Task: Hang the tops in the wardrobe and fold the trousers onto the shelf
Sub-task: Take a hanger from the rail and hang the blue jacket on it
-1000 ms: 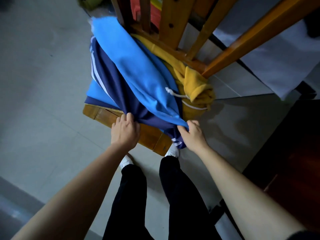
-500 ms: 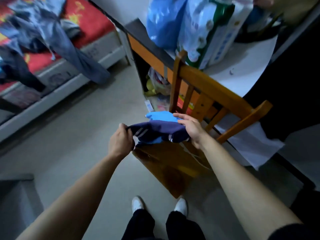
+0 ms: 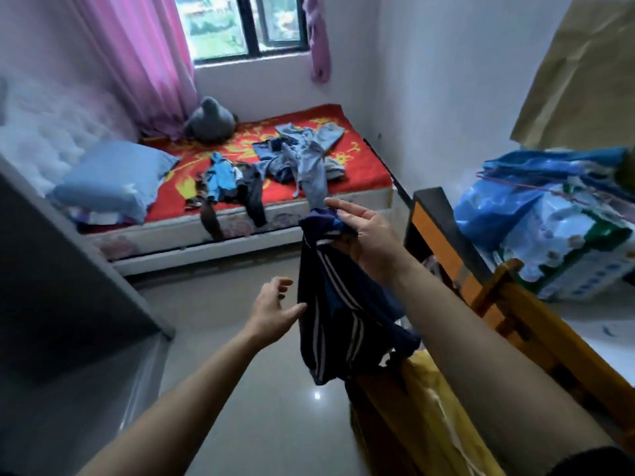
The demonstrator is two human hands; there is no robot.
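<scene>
My right hand (image 3: 369, 240) holds up a navy garment with white side stripes (image 3: 338, 324) by its top edge; the cloth hangs down in front of me. My left hand (image 3: 275, 309) is beside the hanging cloth, fingers spread, thumb just touching its left edge. A yellow garment (image 3: 429, 407) lies on the wooden chair (image 3: 529, 324) below my right arm. More clothes, light blue and dark (image 3: 275, 166), are strewn over the red bed (image 3: 357, 166).
A grey cabinet panel (image 3: 68, 286) stands at the left. A dark-topped desk (image 3: 443, 221) with blue bags and a paper pack (image 3: 556, 228) is at the right. A pillow (image 3: 113, 180), pink curtain (image 3: 137, 56) and window are beyond. Tiled floor (image 3: 220, 304) lies between.
The navy striped garment has been lifted off the chair. My left hand has let go of it and now hangs open beside it. The view has swung up toward the bed.
</scene>
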